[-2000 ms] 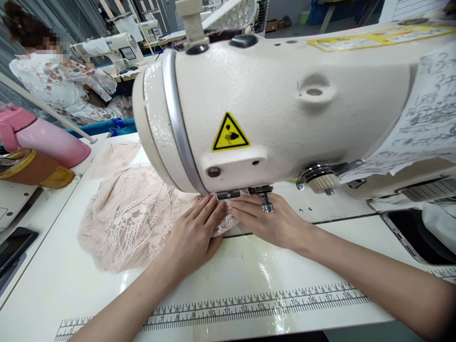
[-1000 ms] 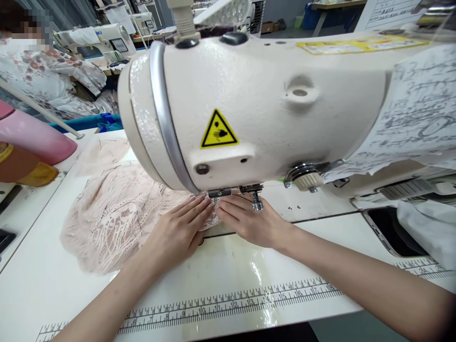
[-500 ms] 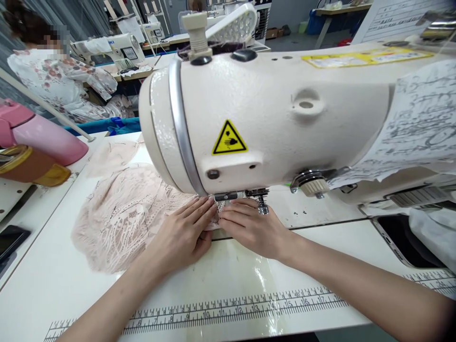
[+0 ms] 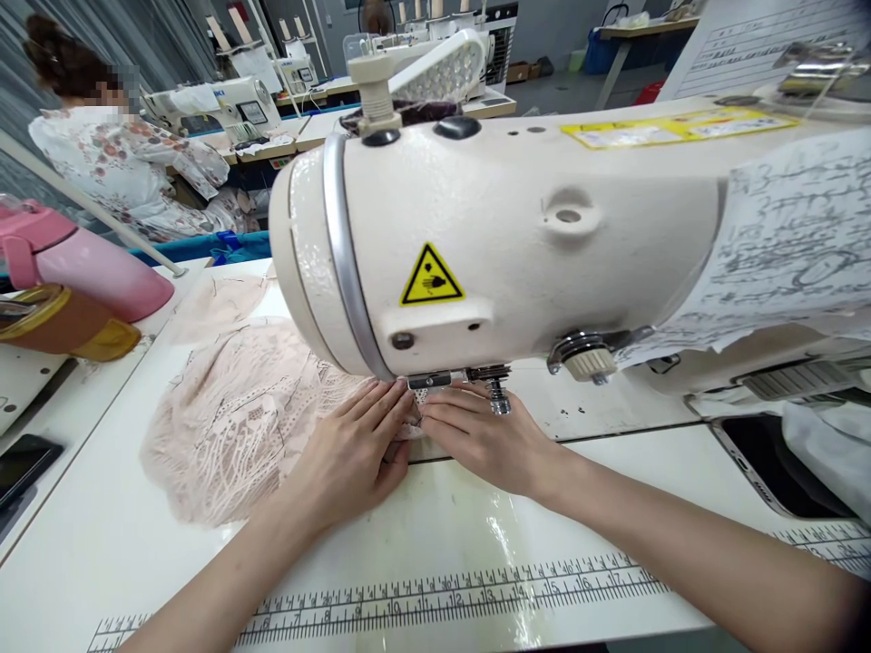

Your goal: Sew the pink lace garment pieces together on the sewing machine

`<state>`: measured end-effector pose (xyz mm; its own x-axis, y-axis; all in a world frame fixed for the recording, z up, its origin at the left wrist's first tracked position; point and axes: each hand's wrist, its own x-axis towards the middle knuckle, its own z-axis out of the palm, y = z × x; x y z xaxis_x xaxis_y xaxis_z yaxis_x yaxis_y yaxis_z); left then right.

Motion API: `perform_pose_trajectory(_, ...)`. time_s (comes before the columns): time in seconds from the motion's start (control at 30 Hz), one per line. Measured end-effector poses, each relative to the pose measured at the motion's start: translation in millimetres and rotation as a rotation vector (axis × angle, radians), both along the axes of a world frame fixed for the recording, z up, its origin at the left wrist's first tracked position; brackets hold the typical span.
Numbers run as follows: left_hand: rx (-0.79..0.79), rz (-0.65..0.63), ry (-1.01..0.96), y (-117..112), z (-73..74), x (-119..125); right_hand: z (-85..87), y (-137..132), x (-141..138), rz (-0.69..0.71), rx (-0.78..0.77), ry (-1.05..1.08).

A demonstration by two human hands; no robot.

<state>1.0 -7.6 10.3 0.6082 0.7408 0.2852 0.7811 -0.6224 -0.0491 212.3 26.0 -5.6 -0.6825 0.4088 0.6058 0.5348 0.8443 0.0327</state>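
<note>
A cream sewing machine (image 4: pixel 517 236) fills the upper middle of the view. Pale pink lace fabric (image 4: pixel 231 417) lies bunched on the white table (image 4: pixel 82 544) to its left and runs under the machine head. My left hand (image 4: pixel 350 453) lies flat on the lace edge with fingers stretched toward the presser foot (image 4: pixel 469 376). My right hand (image 4: pixel 480 435) rests flat opposite it, fingertips pressing the same lace edge just below the foot. The needle area itself is hidden by the machine head.
A printed ruler strip (image 4: pixel 435 594) runs along the table's near edge. A pink bottle (image 4: pixel 88 268) and a brown-and-yellow object (image 4: pixel 61 326) lie at left, a dark phone (image 4: pixel 24 462) below them. Another phone (image 4: pixel 768 462) lies at right. A person in floral clothing (image 4: pixel 122 154) sits behind.
Both hands have stayed flat on the lace at the presser foot, closing in slightly toward each other. The view has shifted a little as my head moved.
</note>
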Motion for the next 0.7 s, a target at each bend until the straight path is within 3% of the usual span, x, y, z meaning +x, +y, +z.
perform_pose_trajectory(0.33, 0.074, 0.037, 0.012, -3.3, -4.7, 8.1, 0.3, 1.4, 4.6, -0.084, 0.054, -0.092)
perform_pose_trajectory(0.7, 0.076, 0.05, 0.033, -4.1, -3.2, 12.6, 0.9, 16.6, 13.8, -0.024, 0.088, -0.091)
